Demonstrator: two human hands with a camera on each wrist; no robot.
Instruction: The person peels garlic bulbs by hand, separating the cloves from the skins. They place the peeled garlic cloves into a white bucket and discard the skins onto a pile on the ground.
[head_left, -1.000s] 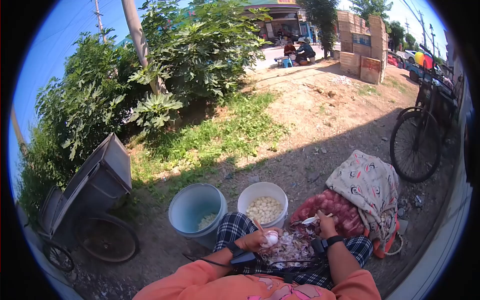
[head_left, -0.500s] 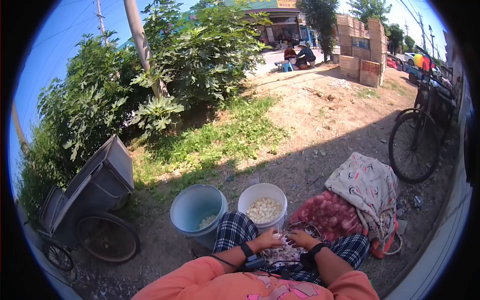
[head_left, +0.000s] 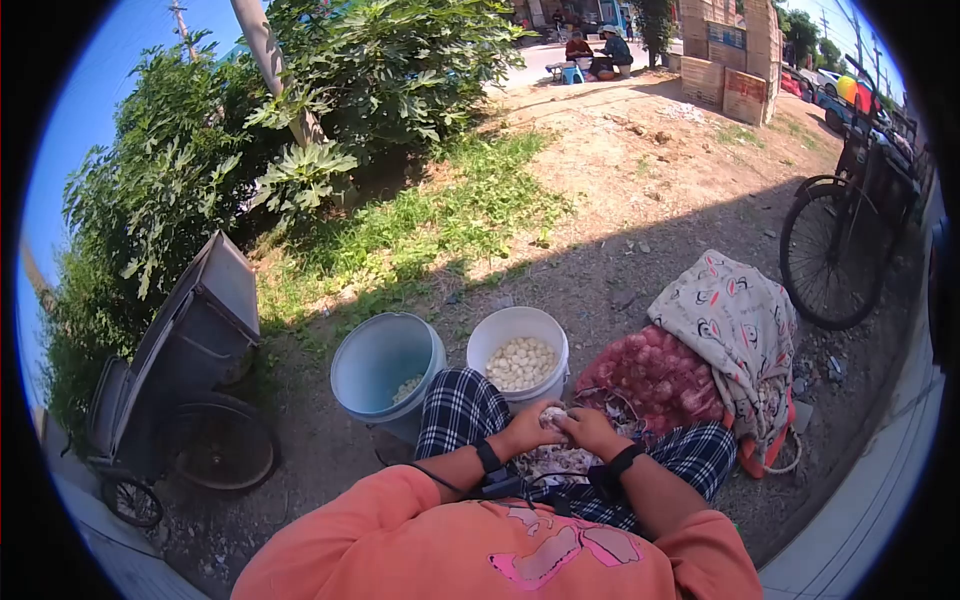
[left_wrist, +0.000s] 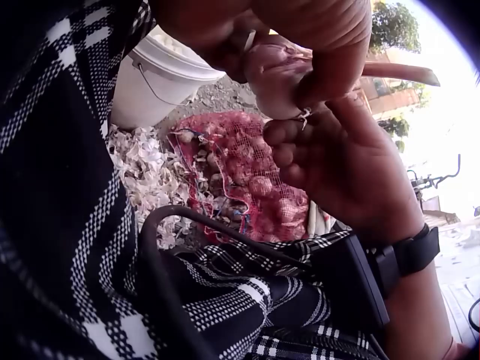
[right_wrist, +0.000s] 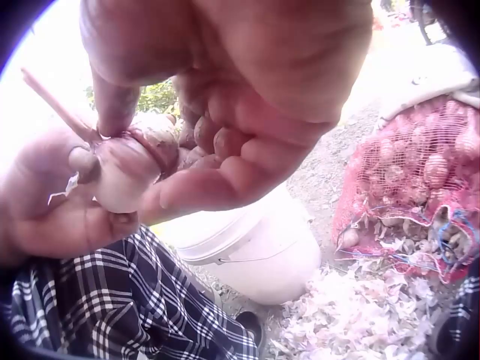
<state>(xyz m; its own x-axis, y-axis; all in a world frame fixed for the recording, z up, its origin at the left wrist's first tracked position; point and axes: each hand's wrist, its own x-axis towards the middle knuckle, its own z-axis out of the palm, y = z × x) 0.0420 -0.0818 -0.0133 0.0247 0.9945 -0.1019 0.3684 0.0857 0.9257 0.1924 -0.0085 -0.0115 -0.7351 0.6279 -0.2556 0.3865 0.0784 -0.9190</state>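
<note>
Both hands meet over the lap at one garlic bulb [head_left: 552, 416], pale with purplish streaks and a dry stem. My left hand [head_left: 525, 430] grips it, thumb on its side in the right wrist view. My right hand [head_left: 592, 430] pinches the same bulb [right_wrist: 124, 172] from the other side, fingers curled. Loose garlic skins [head_left: 555, 463] lie below the hands. A red mesh bag [head_left: 650, 380] of garlic bulbs sits just beyond the right hand. Ahead stands a white bucket [head_left: 562, 365] with peeled cloves [head_left: 522, 362].
A pale blue bucket [head_left: 345, 365] with a few cloves stands left of the white one. Patterned cloth [head_left: 720, 300] drapes over the mesh bag. A metal cart [head_left: 190, 320] is at the left, a bicycle [head_left: 835, 250] at the right. Two people [head_left: 597, 55] sit far off.
The hands were apart, the left holding the bulb and the right holding something whitish beside the mesh bag. They have come together at the bulb. The head view has tilted down.
</note>
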